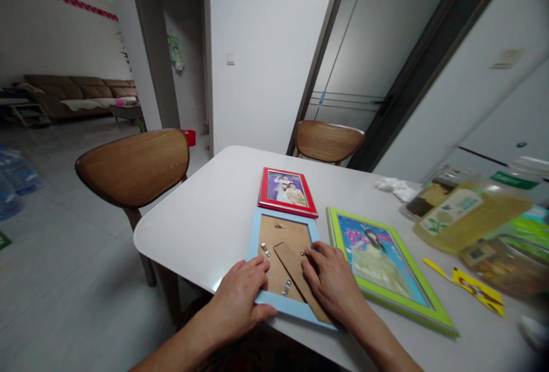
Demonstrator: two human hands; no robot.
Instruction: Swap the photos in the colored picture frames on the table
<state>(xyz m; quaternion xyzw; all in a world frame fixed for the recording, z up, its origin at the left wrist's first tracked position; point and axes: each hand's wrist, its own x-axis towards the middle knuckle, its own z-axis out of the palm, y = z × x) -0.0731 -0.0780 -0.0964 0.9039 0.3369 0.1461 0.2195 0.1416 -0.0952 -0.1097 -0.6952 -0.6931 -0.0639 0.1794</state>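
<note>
A light blue frame (288, 306) lies face down at the table's near edge, its brown backing board (274, 269) showing with small metal clips and a slanted stand leg. My left hand (242, 295) grips the frame's lower left corner, fingers on the board and thumb at the bottom rim. My right hand (332, 280) rests on the right side of the back, its bent fingertips near the right clip (303, 253). Beyond the blue frame and up against it is a red photo frame (288, 190), face up. A green photo frame (381, 257) lies face up to the right.
On the white table (193, 217), the right side holds an oil bottle (476, 212), a jar (437, 189), a clear container (510, 263), a yellow packet (478, 290) and crumpled tissue (397, 188). Wooden chairs stand at the left (137, 166) and far side (328, 140).
</note>
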